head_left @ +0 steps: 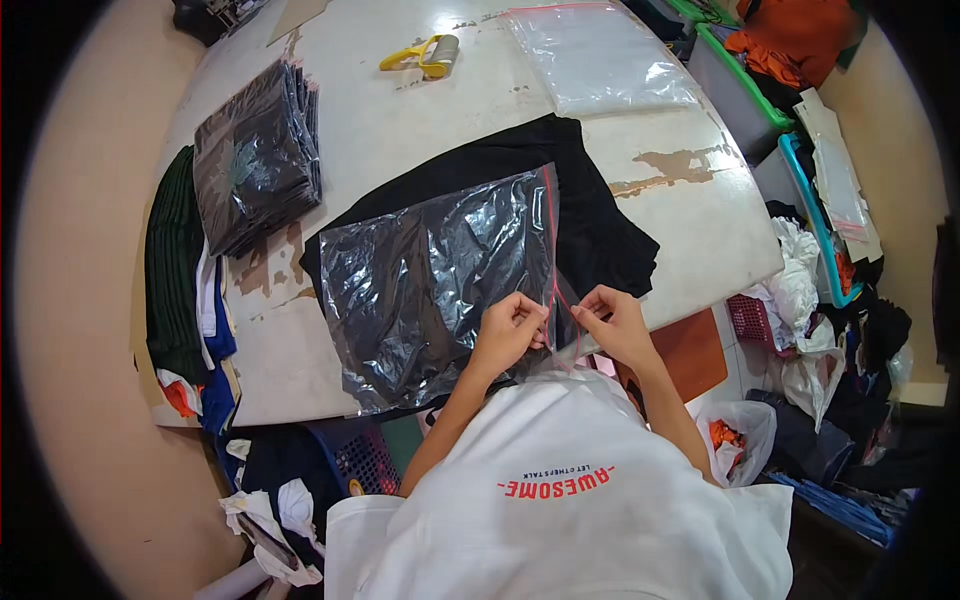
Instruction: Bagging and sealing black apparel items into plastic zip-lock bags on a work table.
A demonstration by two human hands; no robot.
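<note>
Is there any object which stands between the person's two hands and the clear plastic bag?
Nothing visible does: the left hand and the right hand both pinch the plastic bag at its red-striped end. The black cloth lies partly beneath it, not in between.

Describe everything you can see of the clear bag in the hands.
The clear bag is thin, glossy, wrinkled plastic, roughly rectangular, with a red strip along its right-hand end. It lies mostly flat over black cloth at the near edge of the table. Toward the wearer the strip parts in two, the left hand and right hand pinching one side each. I can't tell whether anything is inside.
</note>
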